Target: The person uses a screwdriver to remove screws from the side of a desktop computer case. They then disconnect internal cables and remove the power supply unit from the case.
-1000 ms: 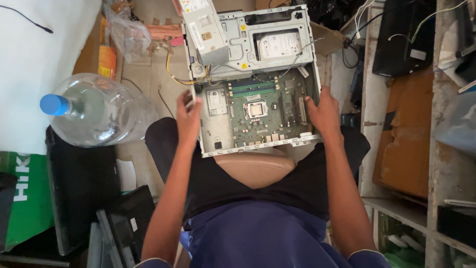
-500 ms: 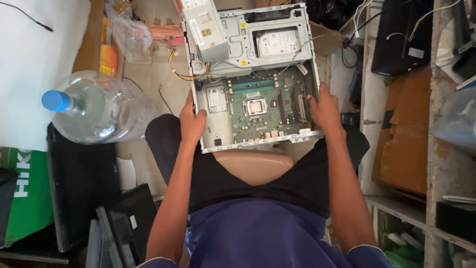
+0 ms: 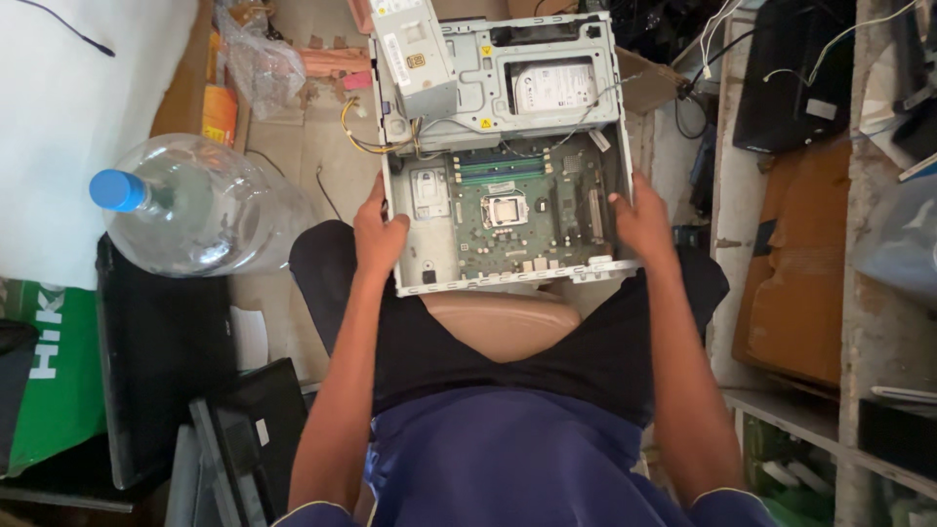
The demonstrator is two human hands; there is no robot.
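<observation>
A seated person in a blue shirt and black shorts holds an opened desktop computer case [image 3: 508, 146] by its near end, the case resting across one knee and reaching away over the floor [image 3: 293, 156]. The left hand [image 3: 376, 234] grips the case's left wall, fingers curled over the rim; the right hand [image 3: 644, 220] clasps the right wall the same way. Inside the open metal shell, the near half carries a green motherboard [image 3: 527, 215] with its bare processor socket [image 3: 506, 208] at the middle and memory slots just beyond it. The far half holds a hard drive [image 3: 553, 86] seated in a grey metal bay, and a grey power supply [image 3: 415, 49] lifted and tilted at the far left corner, its yellow and black wires trailing down the case's left side. To the person's left, a large clear water bottle [image 3: 200, 205] with a blue cap lies on its side on the floor, near the case but apart from it. Beyond it sits a crumpled plastic bag [image 3: 259, 63]. Wooden shelves [image 3: 878, 224] stand along the right.
</observation>
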